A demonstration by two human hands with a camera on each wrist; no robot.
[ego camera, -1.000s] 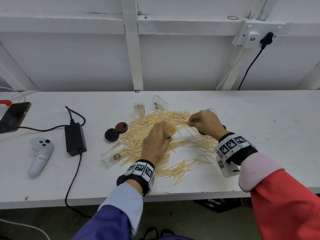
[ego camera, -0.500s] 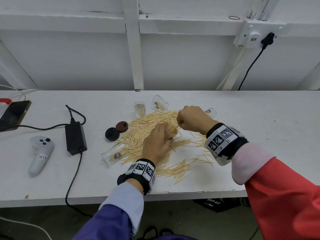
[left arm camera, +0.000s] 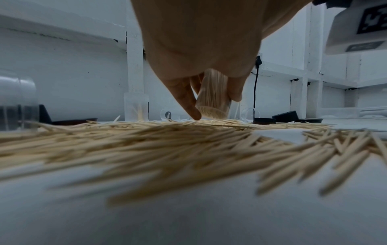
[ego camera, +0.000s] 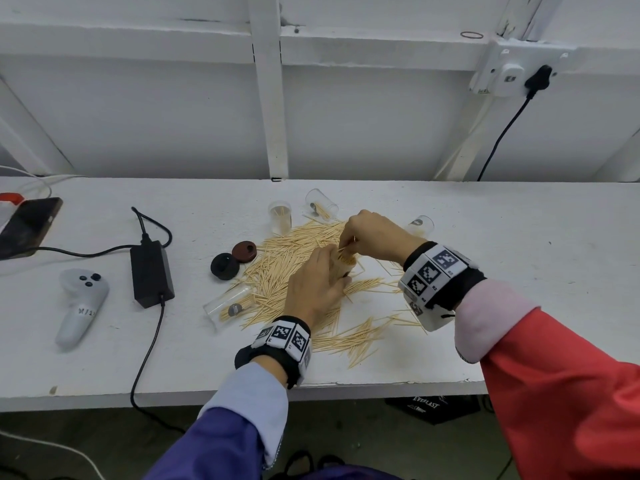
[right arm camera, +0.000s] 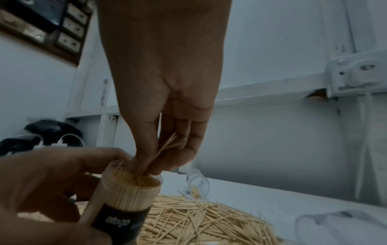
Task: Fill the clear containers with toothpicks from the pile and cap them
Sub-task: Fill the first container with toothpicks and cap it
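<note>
My left hand (ego camera: 320, 282) grips a clear container (ego camera: 343, 265) packed with toothpicks, held just above the pile (ego camera: 287, 261); the left wrist view shows its base (left arm camera: 212, 106) between my fingers. My right hand (ego camera: 363, 233) pinches a few toothpicks (right arm camera: 165, 147) and pushes their tips into the container's open mouth (right arm camera: 138, 180). A black label wraps the container (right arm camera: 121, 218). One clear container (ego camera: 280, 216) stands upright behind the pile. Others lie on their sides at the back (ego camera: 322, 207), right (ego camera: 420, 225) and left (ego camera: 230, 306). Two dark caps (ego camera: 225, 266) (ego camera: 244, 251) sit left of the pile.
A black power adapter (ego camera: 150, 273) with its cable, a white controller (ego camera: 81, 304) and a phone (ego camera: 29, 225) lie on the left of the white table (ego camera: 519, 254). A wall socket with a black plug (ego camera: 535, 79) is at the upper right. Loose toothpicks (ego camera: 360, 337) reach toward the table's front edge.
My right hand moved left from the pile's right side to above the held container, carrying pinched toothpicks to its mouth. The left hand stayed in place with the container.
</note>
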